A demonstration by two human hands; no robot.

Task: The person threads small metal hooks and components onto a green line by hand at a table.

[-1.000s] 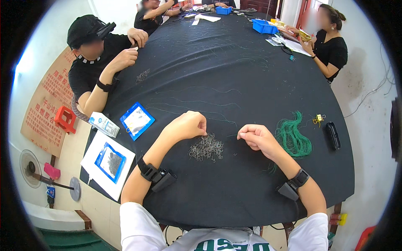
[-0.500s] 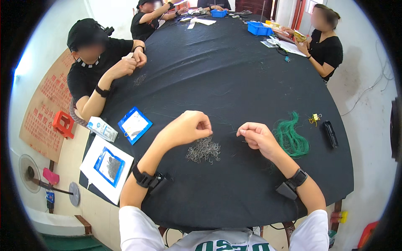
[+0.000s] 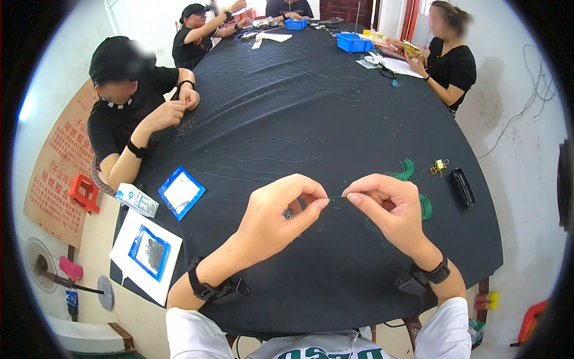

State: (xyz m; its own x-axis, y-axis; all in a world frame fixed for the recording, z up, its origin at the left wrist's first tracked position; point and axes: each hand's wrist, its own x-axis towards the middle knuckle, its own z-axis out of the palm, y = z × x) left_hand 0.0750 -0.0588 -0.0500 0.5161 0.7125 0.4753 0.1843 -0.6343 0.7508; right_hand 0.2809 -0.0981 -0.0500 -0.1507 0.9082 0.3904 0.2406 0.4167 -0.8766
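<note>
- The left hand and right hand pinch thumb to forefinger, tips apart; whether a hook sits in either pinch, I cannot tell.
- The green thread bundle, lying partly behind the right hand, could tangle if that wrist sweeps across it.
- The pile of grey metal hooks, mostly hidden below the left hand, could scatter or prick if that hand drops.
- The short green thread, held taut between the fingertips above the cloth, could slip from a loose pinch or snap under a hard pull.
- Counted: one black tablecloth, four co-workers, two blue trays, two blue-edged pouches, one black oblong case, one yellow binder clip, at least three long loose threads; the hooks overlap too much to count.
</note>
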